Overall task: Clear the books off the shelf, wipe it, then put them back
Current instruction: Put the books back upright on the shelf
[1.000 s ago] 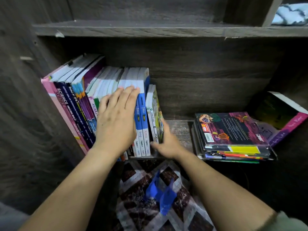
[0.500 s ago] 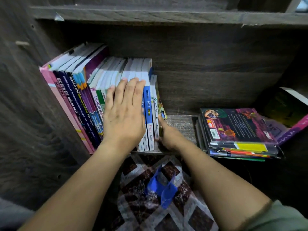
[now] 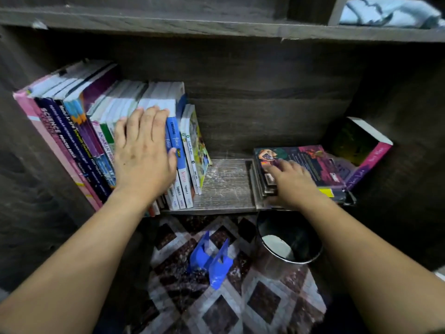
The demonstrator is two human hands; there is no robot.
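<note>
The left hand (image 3: 142, 153) lies flat against the spines of the standing books (image 3: 101, 131), fingers straight and close together, pointing up toward the page tops, the thumb stretched out to the right across a blue spine. The forearm runs back and down to the lower left, bare to the edge of view. The right hand (image 3: 292, 183) reaches out to the flat stack of books (image 3: 310, 169) on the right side of the shelf; its fingers lie spread and slightly bent on the top cover while the thumb sits low at the stack's front edge. It looks to be taking hold, but whether it truly grips I cannot tell. That forearm stretches back to the lower right.

The two hands are well apart, with a bare scuffed stretch of shelf board (image 3: 224, 186) between them. The standing row leans left against the dark side wall, a thin illustrated book (image 3: 196, 143) at its right end tilting a little away from the rest. Behind the stack, a thick book with a pink spine (image 3: 368, 150) leans in the right corner.

Below the shelf edge, a blue plastic piece (image 3: 212, 259) rests on a patterned floor mat (image 3: 240, 297), and a dark round bin (image 3: 289, 244) stands just under the right hand. A pale blue cloth (image 3: 387, 13) lies on the shelf above, at the right.
</note>
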